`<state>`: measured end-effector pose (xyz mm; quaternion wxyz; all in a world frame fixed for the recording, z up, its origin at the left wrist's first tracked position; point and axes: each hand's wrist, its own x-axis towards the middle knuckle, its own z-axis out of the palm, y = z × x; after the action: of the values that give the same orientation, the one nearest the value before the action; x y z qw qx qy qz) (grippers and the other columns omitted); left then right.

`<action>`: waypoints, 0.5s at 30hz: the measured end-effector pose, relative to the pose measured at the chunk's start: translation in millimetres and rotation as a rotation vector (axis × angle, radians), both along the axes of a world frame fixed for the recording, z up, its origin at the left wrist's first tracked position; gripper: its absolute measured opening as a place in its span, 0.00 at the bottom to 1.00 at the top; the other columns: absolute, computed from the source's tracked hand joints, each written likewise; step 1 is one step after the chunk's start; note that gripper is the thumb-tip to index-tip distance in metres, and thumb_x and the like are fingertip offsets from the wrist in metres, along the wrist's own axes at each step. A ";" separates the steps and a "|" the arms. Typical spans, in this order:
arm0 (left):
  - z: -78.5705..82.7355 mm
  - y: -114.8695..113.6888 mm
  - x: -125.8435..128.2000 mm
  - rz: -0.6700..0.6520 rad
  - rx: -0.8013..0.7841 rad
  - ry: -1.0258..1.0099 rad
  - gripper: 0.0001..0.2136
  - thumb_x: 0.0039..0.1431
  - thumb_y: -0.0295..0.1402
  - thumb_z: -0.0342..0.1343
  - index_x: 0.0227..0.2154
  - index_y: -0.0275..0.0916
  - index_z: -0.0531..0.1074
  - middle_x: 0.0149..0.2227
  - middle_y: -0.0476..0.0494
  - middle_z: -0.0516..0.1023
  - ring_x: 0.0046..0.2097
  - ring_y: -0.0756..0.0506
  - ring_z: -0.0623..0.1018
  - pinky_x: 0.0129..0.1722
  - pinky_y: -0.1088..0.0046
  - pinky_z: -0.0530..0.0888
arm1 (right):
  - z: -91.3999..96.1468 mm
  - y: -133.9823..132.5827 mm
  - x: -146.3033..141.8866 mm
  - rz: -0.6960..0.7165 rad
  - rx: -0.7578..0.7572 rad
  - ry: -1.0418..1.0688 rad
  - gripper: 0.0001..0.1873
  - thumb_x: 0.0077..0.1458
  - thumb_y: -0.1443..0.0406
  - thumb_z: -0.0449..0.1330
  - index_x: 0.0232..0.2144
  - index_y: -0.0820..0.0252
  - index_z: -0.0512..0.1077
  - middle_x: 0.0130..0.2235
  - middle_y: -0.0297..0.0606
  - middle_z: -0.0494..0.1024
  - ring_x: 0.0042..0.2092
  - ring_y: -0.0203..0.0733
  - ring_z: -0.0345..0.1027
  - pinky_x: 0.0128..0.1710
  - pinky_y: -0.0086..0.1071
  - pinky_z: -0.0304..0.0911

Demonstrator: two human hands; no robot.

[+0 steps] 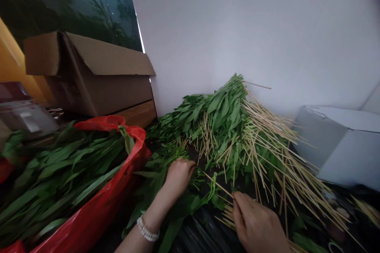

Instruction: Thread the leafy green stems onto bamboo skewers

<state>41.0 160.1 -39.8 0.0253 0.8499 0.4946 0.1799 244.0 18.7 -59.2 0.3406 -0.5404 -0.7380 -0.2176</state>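
My right hand (pixel 257 221) pinches a thin wooden skewer (pixel 221 187), whose tip points up and left. A curled green stem (pixel 212 189) hangs near that skewer; whether it is threaded on, I cannot tell. Wearing a beaded bracelet (pixel 147 230), my left arm reaches over loose leafy greens (pixel 170 166). There my left hand (pixel 179 176) is closed, thumb against fingers, and what it grips is too small to make out. More skewers (pixel 227 215) lie just left of my right hand. Behind both hands rises a heap of skewered leafy greens (pixel 225 106), its bare sticks (pixel 276 138) fanning out rightward.
On the left, a red plastic bag (pixel 127 170) is full of long green leaves (pixel 74 162). Behind it stands an open cardboard box (pixel 115 87). A white box (pixel 338 138) sits at the right against the wall (pixel 252 19). Black plastic (pixel 204 231) covers the near surface.
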 end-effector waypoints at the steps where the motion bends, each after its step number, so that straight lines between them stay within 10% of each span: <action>1: -1.1 -1.7 2.1 0.004 0.010 0.048 0.10 0.61 0.31 0.52 0.38 0.41 0.79 0.35 0.39 0.80 0.42 0.40 0.75 0.41 0.66 0.67 | -0.5 0.3 0.2 -0.002 -0.002 -0.002 0.14 0.64 0.68 0.41 0.31 0.56 0.64 0.22 0.30 0.70 0.22 0.35 0.69 0.23 0.29 0.53; 9: 1.4 -10.9 7.9 0.051 0.019 0.081 0.06 0.54 0.33 0.58 0.31 0.42 0.80 0.38 0.38 0.77 0.46 0.36 0.71 0.42 0.63 0.65 | -3.5 0.9 0.6 -0.001 -0.015 -0.007 0.13 0.64 0.68 0.41 0.32 0.56 0.63 0.22 0.30 0.70 0.22 0.35 0.68 0.24 0.29 0.53; 15: 7.7 -7.9 8.5 -0.007 0.016 -0.335 0.10 0.58 0.27 0.50 0.39 0.38 0.74 0.38 0.41 0.78 0.43 0.42 0.74 0.44 0.67 0.67 | -1.2 1.0 0.6 -0.015 0.006 -0.018 0.13 0.63 0.69 0.41 0.31 0.56 0.64 0.22 0.29 0.70 0.21 0.36 0.68 0.23 0.30 0.53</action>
<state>49.5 152.3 -32.2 0.1012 0.8098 0.4791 0.3232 244.5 19.7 -60.3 0.3338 -0.5430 -0.7362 -0.2273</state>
